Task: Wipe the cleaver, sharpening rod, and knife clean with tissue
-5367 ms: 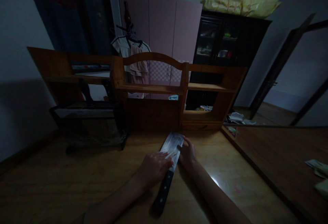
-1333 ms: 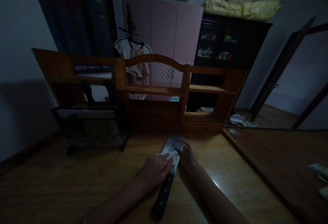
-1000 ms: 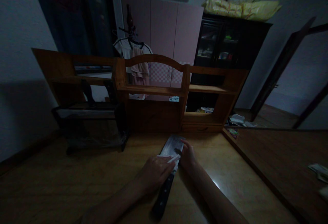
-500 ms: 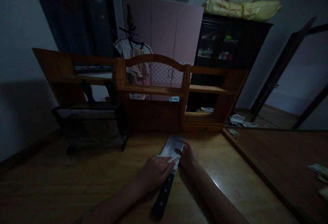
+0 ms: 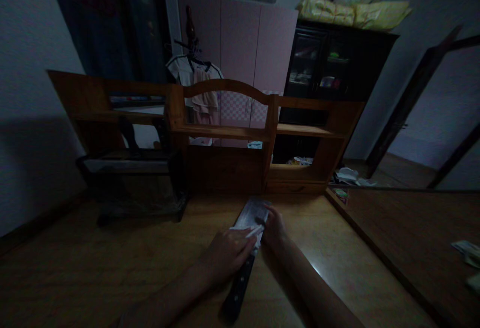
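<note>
Head view: left hand (image 5: 230, 248) had its fingers closed over a folded white tissue (image 5: 255, 232), pressing it flat on the cleaver (image 5: 250, 211) blade, roughly mid-length. Right hand (image 5: 275, 225) held the blade's right side near the far end, fingertips along that side; underside of that grip hidden. Too dark to tell which side was the cutting edge.

Cleaver lay slantwise on the worktop (image 5: 75, 273), far end of the blade away from the wearer, black riveted handle (image 5: 237, 290) toward the wearer and free of both hands. Couldn't tell whether the blade sat flat or slightly raised.

Step in hand, my read: wiping the upper face, right hand steadying, left hand working the tissue. Next move called for light, flat pressure along the blade, tissue kept between skin and steel, right fingertips off whichever side was sharp. Main risk: a slip across the edge, or the unheld handle swinging.

Further out: black knife rack (image 5: 129, 188) on the left, well apart from the hands, with two black knife handles (image 5: 128, 135) sticking up. Wooden shelf unit (image 5: 225, 132) ran along the back; pink wardrobe (image 5: 238, 43) and dark cabinet (image 5: 369, 63) stood beyond.
</note>
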{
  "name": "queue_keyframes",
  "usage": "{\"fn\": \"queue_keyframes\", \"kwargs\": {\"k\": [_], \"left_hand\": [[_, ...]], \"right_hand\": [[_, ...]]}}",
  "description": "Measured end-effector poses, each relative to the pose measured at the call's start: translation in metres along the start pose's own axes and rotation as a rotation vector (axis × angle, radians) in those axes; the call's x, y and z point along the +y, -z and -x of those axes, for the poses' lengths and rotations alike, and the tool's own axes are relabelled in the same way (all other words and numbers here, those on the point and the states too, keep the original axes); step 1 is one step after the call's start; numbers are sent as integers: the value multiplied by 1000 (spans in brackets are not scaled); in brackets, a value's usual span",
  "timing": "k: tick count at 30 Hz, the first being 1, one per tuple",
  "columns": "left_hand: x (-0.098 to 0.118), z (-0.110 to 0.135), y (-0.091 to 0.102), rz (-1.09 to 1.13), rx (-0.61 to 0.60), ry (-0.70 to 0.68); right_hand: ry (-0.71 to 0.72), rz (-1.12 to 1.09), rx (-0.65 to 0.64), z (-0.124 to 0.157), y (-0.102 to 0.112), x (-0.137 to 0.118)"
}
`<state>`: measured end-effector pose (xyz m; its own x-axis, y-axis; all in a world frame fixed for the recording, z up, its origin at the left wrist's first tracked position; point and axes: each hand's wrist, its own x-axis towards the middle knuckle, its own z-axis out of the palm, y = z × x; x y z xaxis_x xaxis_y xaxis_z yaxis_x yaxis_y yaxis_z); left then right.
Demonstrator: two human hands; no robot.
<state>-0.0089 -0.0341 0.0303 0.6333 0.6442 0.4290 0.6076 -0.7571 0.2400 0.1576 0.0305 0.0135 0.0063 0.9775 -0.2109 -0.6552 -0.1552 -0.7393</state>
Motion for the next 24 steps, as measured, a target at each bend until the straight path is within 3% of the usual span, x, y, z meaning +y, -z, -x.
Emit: {"fn": "queue_keyframes", "kwargs": {"k": [5,24], "left_hand": [[2,0,2,-2,-8,-5],[5,0,2,3,-10,-1]], "right_hand": [[-109,-77,-33,-2,2,0],[-122,-59,-52,-2,3,1]]}}
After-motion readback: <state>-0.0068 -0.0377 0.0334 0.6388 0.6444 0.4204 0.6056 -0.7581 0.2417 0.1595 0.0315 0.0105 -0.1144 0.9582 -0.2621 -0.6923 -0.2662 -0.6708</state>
